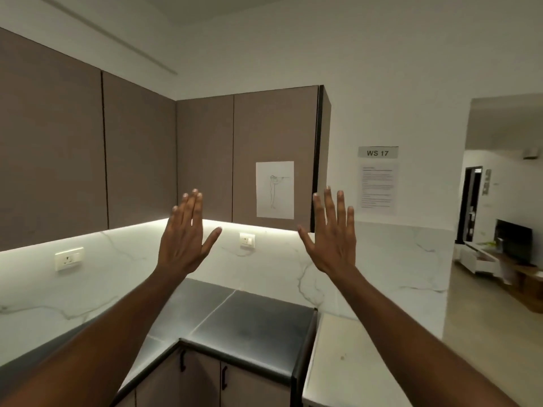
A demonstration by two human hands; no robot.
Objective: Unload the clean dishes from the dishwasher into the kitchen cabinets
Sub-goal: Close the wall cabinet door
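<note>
My left hand (183,236) and my right hand (330,236) are both raised in front of me, backs toward the camera, fingers spread and holding nothing. Behind them hang brown upper kitchen cabinets (205,160) with their doors closed. The right-most cabinet door (274,136) carries a white sheet with a line drawing (274,189). Neither hand touches a cabinet. No dishes and no dishwasher are in view.
A steel-grey corner countertop (244,321) lies below, with lower cabinet doors and black handles (224,377). The marble backsplash holds wall sockets (69,257). A pale counter surface (352,362) sits at right. A "WS 17" notice (377,180) is on the wall; a doorway opens far right.
</note>
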